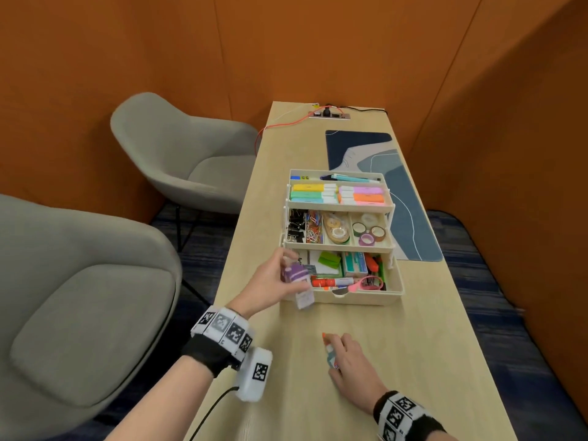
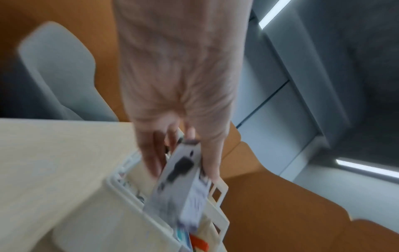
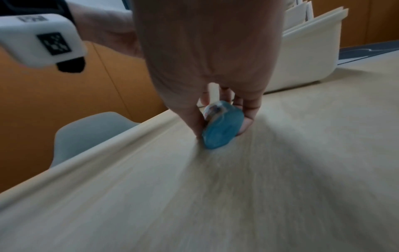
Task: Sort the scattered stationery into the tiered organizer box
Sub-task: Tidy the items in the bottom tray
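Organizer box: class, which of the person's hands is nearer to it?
Left. The left hand holds a small carton at the organizer box's front-left corner; the right hand grips a blue item on the table, apart from it.

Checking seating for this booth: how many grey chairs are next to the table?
2: one grey chair stands farther back beside the table's left edge, one nearer on the left. Others outside the views may be hidden.

Orange walls [image 1: 286, 43]; grey chairs [image 1: 178, 154] (two); blue carpet [image 1: 509, 297].
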The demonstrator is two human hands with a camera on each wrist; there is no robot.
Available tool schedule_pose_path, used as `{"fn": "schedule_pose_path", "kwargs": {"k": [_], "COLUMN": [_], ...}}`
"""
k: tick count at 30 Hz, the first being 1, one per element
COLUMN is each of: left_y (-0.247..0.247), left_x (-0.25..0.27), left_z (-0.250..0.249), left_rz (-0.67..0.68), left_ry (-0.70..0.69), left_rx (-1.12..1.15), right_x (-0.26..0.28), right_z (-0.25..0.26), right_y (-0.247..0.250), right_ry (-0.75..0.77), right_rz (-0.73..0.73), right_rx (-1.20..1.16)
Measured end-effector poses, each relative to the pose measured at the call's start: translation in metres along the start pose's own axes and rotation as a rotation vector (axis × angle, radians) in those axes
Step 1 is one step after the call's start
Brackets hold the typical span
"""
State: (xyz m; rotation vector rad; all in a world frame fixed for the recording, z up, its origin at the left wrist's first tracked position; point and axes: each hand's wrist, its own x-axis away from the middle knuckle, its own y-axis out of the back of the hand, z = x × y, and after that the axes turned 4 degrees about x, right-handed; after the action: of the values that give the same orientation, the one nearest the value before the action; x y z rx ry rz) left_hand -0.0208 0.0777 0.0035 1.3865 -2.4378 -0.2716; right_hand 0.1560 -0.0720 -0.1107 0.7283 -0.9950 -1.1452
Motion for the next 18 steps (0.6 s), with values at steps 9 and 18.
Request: {"fn": "schedule_pose_path", "kwargs": {"k": [9,18], "left_y": [-0.027,-0.034], "left_x": [-0.066,-0.080], "left_z": [0.015,0.019], "left_rz": [0.232,0.465], "left_ry": [-0.230,0.004], "left_rx": [-0.839,-1.080], "right_x": [0.005,0.006], "right_z": [-0.002,-0.004], "right_y": [0.000,0.004], "right_ry": [-0.012,-0.003], "right_rz": [-0.011,-0.008], "right_rx": [-0.059,-0.086]}}
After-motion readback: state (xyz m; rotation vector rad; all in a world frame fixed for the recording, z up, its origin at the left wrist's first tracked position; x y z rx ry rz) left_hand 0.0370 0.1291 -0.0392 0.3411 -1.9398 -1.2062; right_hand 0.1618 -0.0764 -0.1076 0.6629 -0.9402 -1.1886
